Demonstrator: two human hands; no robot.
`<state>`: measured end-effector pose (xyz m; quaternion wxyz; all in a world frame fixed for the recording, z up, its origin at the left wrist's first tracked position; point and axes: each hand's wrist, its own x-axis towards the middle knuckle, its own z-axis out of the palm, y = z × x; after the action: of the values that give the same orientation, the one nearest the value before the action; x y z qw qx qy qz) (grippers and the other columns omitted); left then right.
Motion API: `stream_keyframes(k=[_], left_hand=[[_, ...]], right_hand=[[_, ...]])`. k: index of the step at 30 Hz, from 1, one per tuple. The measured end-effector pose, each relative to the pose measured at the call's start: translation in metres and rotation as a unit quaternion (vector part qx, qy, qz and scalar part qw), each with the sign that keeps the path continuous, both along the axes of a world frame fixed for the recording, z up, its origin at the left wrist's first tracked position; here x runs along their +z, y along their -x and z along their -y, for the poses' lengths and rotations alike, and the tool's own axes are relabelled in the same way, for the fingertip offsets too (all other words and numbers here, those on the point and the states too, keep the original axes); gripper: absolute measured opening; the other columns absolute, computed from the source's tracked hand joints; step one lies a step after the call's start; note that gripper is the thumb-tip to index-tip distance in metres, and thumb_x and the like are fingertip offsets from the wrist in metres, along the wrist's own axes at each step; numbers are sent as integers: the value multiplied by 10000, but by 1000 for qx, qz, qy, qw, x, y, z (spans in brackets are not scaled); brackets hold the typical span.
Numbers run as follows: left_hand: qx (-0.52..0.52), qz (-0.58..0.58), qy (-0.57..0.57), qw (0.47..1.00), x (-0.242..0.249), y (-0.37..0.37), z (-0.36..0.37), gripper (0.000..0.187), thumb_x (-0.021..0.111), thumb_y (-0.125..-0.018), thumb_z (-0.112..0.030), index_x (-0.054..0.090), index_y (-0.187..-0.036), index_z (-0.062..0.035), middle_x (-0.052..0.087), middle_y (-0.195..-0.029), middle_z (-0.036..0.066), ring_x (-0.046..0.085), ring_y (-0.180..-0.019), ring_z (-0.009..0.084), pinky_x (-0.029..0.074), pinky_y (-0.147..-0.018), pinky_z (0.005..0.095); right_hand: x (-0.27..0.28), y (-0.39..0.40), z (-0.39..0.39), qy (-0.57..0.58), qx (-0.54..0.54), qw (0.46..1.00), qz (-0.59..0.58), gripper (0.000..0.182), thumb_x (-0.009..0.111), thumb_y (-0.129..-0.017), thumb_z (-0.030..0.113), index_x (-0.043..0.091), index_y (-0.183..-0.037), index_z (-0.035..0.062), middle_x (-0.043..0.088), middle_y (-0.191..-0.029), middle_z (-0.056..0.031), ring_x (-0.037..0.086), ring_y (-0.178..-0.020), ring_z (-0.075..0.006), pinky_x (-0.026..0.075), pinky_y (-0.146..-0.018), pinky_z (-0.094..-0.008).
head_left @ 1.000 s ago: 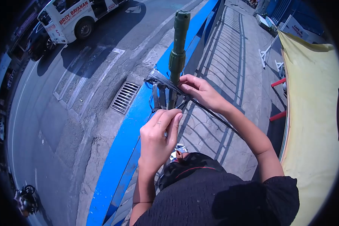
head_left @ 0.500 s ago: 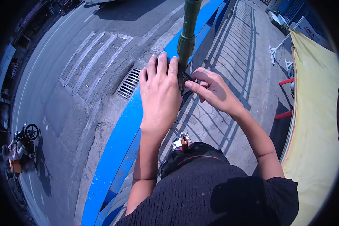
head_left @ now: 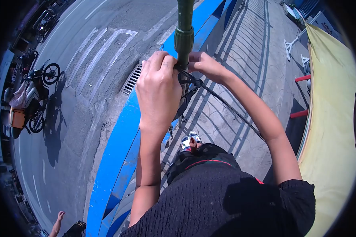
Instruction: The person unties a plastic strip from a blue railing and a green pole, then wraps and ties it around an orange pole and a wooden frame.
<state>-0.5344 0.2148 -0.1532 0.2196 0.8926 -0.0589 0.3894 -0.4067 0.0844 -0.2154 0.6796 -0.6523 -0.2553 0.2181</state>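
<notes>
A green pole (head_left: 184, 33) with a ribbed collar rises beside the blue railing. Black cord (head_left: 195, 82) loops round its lower part, with a knot on the right and a long end trailing toward my right forearm. Against the pole's left side, my left hand (head_left: 158, 87) is closed, its fingers bent over the cord where it meets the pole. My right hand (head_left: 209, 67) reaches behind the pole from the right with curled fingers. Its fingertips are hidden, so what they grip does not show.
The blue railing (head_left: 116, 158) runs between road and pavement. A drain grate (head_left: 131, 81) lies in the road's edge. A rider on a motorcycle (head_left: 29, 94) is on the road at left. Another person's arm (head_left: 57, 224) shows at lower left. A yellow tarp (head_left: 332, 118) hangs on the right.
My left hand has gone from spread fingers to bent ones. My right hand has moved up and behind the pole. The cord's long end now hangs visibly. The motorcycle appears closer.
</notes>
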Motion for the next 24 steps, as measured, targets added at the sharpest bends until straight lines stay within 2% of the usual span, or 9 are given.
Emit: stream_keyframes(k=[4,5,8,12,13,16,20,22,24], left_hand=[[0,-76,17,997,12,11,-1,246,626,-771,4,600,-1016,-8,583,-1032,156,608,-902,339,480,-816,439],[0,-73,14,997,17,17,-1,246,626,-771,4,600,-1016,-8,583,-1032,156,608,-902,339,480,-816,439],[55,-86,-14,995,25,38,-2,280,625,-850,-48,603,-1130,-49,599,-1125,139,652,-821,313,518,-714,400],[125,-97,-5,987,29,41,-11,318,566,-893,-42,570,-1211,-57,594,-1187,161,658,-896,337,519,-741,417],[144,-99,-13,985,28,40,-12,316,561,-897,-39,571,-1212,-57,605,-1170,167,659,-904,342,520,-749,418],[169,-110,-8,979,29,39,-13,310,552,-902,-31,579,-1209,-60,627,-1127,175,662,-904,347,521,-758,417],[154,-100,-15,983,21,38,-18,286,551,-899,-25,601,-1179,-54,653,-1065,175,666,-877,344,520,-759,414],[160,-101,-17,982,19,37,-18,248,556,-890,-19,619,-1130,-30,654,-1047,172,665,-860,343,520,-749,412],[143,-91,-32,985,16,37,-18,205,562,-880,-16,631,-1073,-12,654,-1019,168,659,-840,346,518,-732,411]], right_hand=[[-20,-29,-14,-48,166,985,16,211,638,-876,152,671,-1011,-5,669,-900,-23,592,-735,-65,475,-685,-233],[-6,-16,-16,-92,101,988,-74,155,632,-872,113,686,-944,-13,671,-842,-33,593,-720,-66,472,-639,-229],[-4,-38,-21,-51,107,992,-34,130,617,-876,86,678,-923,-18,670,-826,-58,594,-673,-79,472,-585,-234],[-9,-32,-45,-24,72,985,-158,197,602,-893,115,638,-1032,-20,666,-890,-115,602,-631,-113,486,-556,-247],[-20,-37,-51,-89,152,967,-185,208,584,-909,153,628,-1032,-9,667,-892,-103,623,-697,-113,503,-578,-237],[-42,-50,-87,-178,217,949,-146,194,574,-921,190,622,-1006,23,666,-889,-77,635,-766,-106,518,-607,-234],[0,-45,-94,-165,155,959,-171,179,593,-922,236,608,-943,60,622,-807,-13,590,-713,-70,504,-635,-210],[9,-50,-88,-199,183,956,-113,209,616,-914,266,610,-868,62,583,-749,21,540,-663,-54,465,-592,-204],[17,-52,-80,-154,88,984,5,256,650,-895,291,617,-780,64,561,-705,37,508,-653,-49,411,-538,-211]])
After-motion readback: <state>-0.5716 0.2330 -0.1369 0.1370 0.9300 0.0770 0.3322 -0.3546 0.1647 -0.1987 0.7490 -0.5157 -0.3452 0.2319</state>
